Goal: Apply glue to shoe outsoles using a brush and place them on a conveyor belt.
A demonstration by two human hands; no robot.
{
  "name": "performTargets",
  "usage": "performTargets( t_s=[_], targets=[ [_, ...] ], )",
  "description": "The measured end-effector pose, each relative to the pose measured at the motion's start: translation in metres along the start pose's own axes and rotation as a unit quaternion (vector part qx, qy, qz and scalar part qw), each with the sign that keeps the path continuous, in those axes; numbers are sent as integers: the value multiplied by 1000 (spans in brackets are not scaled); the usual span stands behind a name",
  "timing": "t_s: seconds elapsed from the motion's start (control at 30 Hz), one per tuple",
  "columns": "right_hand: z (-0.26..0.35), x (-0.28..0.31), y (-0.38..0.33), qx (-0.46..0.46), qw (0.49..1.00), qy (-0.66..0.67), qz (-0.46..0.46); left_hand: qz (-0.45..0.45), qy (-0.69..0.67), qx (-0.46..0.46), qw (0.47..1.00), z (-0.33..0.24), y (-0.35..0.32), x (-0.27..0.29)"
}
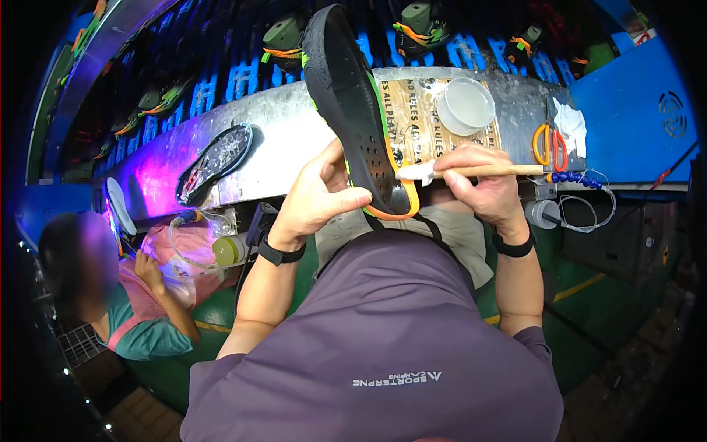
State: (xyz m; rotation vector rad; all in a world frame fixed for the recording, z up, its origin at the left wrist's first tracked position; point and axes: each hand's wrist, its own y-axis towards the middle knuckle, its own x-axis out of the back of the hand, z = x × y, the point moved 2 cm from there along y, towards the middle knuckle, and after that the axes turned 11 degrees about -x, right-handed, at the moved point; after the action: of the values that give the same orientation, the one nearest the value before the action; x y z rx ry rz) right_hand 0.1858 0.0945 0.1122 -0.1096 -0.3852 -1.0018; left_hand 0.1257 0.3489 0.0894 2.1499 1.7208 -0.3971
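My left hand (318,197) grips a shoe (353,96) by the side of its heel end, the thumb lying near the rim. The shoe's long black underside faces up, with a group of small holes near the heel and orange and bright green along its edges. Its toe points away from me over the bench. In my right hand (487,186), pinched between thumb and fingers, is a brush (508,170) with a pale wooden handle. The brush's white tip lies at the right edge of the heel and seems to touch it.
On the metal bench (287,110) are a dark sole (215,163), a whitish tub (467,107) on printed cardboard (412,110), and orange-handled scissors (543,144) beside white tissue (569,127). Behind runs a blue-slatted conveyor (243,77) carrying shoes. A co-worker (147,324) sits at left.
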Motion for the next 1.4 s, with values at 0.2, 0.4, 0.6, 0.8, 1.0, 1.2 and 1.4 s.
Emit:
performTargets(
  t_s=[0.2, 0.4, 0.6, 0.8, 1.0, 1.2, 1.4],
  targets=[
    [1, 5, 2, 46, 995, -56, -69, -19, -1, -20, 1000, 4, -1, 1],
    [-3, 0, -5, 59, 993, -58, -80, -50, 72, -60, 994, 0, -3, 5],
    [-1, -6, -12, 23, 995, -44, -87, -26, 146, -115, 982, 8, -7, 3],
    [-1, -16, -20, -45, 990, 11, -131, 89, 617, -179, 761, 3, -15, -16],
    [-9, -26, -30, -56, 983, 46, -170, 75, 582, -185, 788, 28, -23, -2],
    [-16, -21, -36, -109, 956, 185, -199, 61, 578, -196, 790, 27, -21, -6],
    [-13, -13, -29, -51, 962, 175, -205, 46, 576, -213, 788, 25, -12, -10]
  ],
)
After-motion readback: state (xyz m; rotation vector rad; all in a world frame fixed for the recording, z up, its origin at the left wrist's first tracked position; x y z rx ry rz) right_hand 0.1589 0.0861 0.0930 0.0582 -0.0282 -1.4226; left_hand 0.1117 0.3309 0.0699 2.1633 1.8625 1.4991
